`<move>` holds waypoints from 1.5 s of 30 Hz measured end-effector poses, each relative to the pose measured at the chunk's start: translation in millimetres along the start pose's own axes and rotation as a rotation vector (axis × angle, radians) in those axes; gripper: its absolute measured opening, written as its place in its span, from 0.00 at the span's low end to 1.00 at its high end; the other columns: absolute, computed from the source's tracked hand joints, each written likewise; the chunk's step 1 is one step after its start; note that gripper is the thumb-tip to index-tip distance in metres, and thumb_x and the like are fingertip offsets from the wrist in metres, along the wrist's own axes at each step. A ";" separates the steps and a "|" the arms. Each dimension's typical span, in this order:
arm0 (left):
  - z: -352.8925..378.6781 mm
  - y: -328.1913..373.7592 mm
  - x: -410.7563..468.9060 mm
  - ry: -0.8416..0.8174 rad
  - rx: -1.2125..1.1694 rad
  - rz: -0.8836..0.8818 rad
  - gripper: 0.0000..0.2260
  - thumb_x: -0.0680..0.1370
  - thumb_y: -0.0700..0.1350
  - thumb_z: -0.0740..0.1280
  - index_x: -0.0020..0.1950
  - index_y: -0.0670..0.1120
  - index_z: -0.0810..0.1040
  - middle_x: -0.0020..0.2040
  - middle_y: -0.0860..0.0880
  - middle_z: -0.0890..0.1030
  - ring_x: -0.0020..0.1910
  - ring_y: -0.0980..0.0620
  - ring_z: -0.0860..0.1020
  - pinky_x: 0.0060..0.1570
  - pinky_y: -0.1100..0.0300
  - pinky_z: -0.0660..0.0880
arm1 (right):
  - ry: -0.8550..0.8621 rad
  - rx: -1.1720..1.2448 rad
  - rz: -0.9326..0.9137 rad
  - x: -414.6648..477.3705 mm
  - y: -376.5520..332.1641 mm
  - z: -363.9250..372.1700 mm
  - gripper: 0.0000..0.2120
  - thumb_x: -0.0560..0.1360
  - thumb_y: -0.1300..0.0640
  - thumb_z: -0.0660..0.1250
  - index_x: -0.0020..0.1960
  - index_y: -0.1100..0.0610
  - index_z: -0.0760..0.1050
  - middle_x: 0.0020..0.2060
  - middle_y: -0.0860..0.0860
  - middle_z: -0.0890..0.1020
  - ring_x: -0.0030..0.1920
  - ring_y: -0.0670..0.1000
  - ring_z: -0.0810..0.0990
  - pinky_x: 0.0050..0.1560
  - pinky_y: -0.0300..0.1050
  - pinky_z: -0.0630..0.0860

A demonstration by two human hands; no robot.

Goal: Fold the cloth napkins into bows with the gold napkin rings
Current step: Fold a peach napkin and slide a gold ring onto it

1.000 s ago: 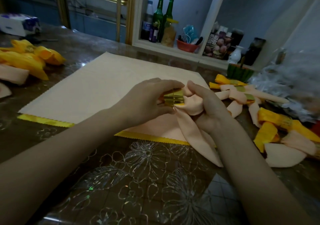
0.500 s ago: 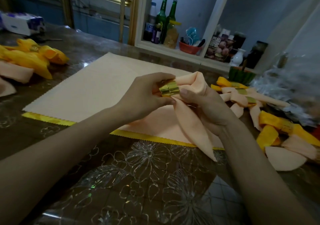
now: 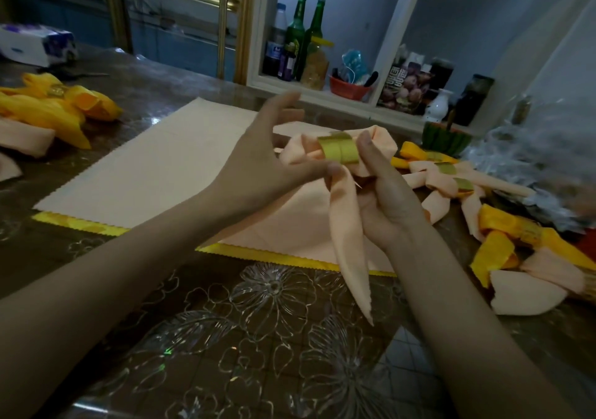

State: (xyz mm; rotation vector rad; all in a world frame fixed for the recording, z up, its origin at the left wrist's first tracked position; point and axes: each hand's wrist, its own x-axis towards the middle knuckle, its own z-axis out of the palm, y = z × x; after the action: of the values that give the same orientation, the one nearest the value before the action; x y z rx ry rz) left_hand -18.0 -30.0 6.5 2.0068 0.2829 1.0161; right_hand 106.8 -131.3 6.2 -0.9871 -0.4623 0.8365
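A peach napkin (image 3: 346,241) is gathered through a gold napkin ring (image 3: 338,150) and held above the table. Loops puff out on both sides of the ring and a pointed tail hangs down. My right hand (image 3: 385,197) grips the napkin just under the ring, its thumb against the ring's right edge. My left hand (image 3: 264,164) is to the left of the ring with its fingers spread upward. Only its thumb touches the cloth below the ring.
A flat peach cloth (image 3: 161,167) lies over a yellow one (image 3: 277,258) on the glossy table. Finished peach and yellow bows (image 3: 451,180) pile up at the right, more yellow bows (image 3: 54,105) at the left. A shelf with bottles (image 3: 300,38) stands behind.
My left hand has let go of the ring and spread its fingers. The napkin has been lifted and turned, so the ring now faces me with a loop on each side.
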 end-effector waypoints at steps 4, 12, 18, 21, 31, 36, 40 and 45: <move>-0.5 -0.9 1.4 -0.120 0.025 -0.090 0.21 0.70 0.55 0.69 0.61 0.53 0.72 0.48 0.62 0.74 0.41 0.67 0.73 0.37 0.78 0.68 | 0.028 0.129 -0.023 0.8 -3.3 -1.4 0.11 0.75 0.53 0.67 0.39 0.57 0.83 0.41 0.55 0.85 0.40 0.51 0.84 0.47 0.44 0.80; 9.3 -7.1 -3.8 -0.085 -0.002 -0.035 0.10 0.77 0.53 0.63 0.51 0.50 0.79 0.45 0.51 0.80 0.42 0.55 0.75 0.40 0.67 0.70 | -0.064 0.033 -0.027 -1.7 -5.6 -2.0 0.14 0.67 0.49 0.68 0.46 0.59 0.79 0.41 0.54 0.84 0.43 0.50 0.82 0.54 0.46 0.77; 12.4 -6.4 -6.0 0.000 0.118 0.050 0.04 0.77 0.52 0.64 0.44 0.55 0.76 0.39 0.54 0.75 0.37 0.57 0.72 0.36 0.73 0.65 | -0.085 -0.160 0.067 -2.2 -4.5 -3.4 0.21 0.69 0.46 0.68 0.55 0.59 0.78 0.50 0.58 0.82 0.48 0.54 0.81 0.56 0.51 0.76; 13.8 -6.1 -7.1 -0.010 0.046 -0.017 0.02 0.77 0.50 0.64 0.45 0.56 0.75 0.39 0.57 0.78 0.38 0.62 0.76 0.37 0.73 0.71 | -0.109 -0.188 0.088 -4.0 -0.9 -1.4 0.18 0.73 0.47 0.64 0.56 0.58 0.78 0.51 0.59 0.83 0.51 0.55 0.82 0.57 0.53 0.77; 15.7 -11.2 -10.2 -0.115 -0.448 -0.403 0.14 0.77 0.48 0.63 0.56 0.39 0.78 0.48 0.43 0.82 0.40 0.52 0.83 0.37 0.64 0.79 | -0.194 -0.671 0.037 -8.3 -3.1 -4.1 0.22 0.67 0.63 0.73 0.59 0.54 0.73 0.47 0.52 0.84 0.45 0.50 0.84 0.42 0.46 0.82; 21.4 -15.5 -10.4 -0.063 -0.316 -0.373 0.13 0.78 0.50 0.63 0.54 0.43 0.80 0.47 0.46 0.82 0.40 0.56 0.79 0.38 0.66 0.77 | -0.098 -0.950 -0.067 -5.9 3.8 0.0 0.17 0.71 0.66 0.68 0.55 0.51 0.70 0.45 0.51 0.80 0.43 0.49 0.81 0.38 0.42 0.77; 14.2 -14.3 -4.4 0.006 -0.095 -0.244 0.09 0.78 0.50 0.63 0.51 0.48 0.80 0.45 0.49 0.82 0.43 0.55 0.78 0.42 0.62 0.74 | -0.106 -1.013 -0.068 -10.2 -6.6 -1.4 0.14 0.73 0.67 0.62 0.43 0.48 0.65 0.40 0.48 0.73 0.37 0.45 0.73 0.25 0.31 0.72; 7.1 -10.7 1.0 -0.080 -0.250 -0.367 0.11 0.78 0.48 0.63 0.56 0.44 0.78 0.51 0.46 0.81 0.47 0.51 0.78 0.45 0.62 0.75 | -0.140 -1.098 -0.034 -12.3 -21.1 -8.5 0.13 0.72 0.66 0.63 0.47 0.49 0.68 0.42 0.49 0.75 0.40 0.46 0.74 0.32 0.36 0.71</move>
State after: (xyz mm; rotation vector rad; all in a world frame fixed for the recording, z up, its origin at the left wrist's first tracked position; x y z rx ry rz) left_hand -10.2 -27.1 -3.4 1.6859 0.4398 0.7007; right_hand 113.6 -151.7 20.6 -1.9162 -1.1108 0.5903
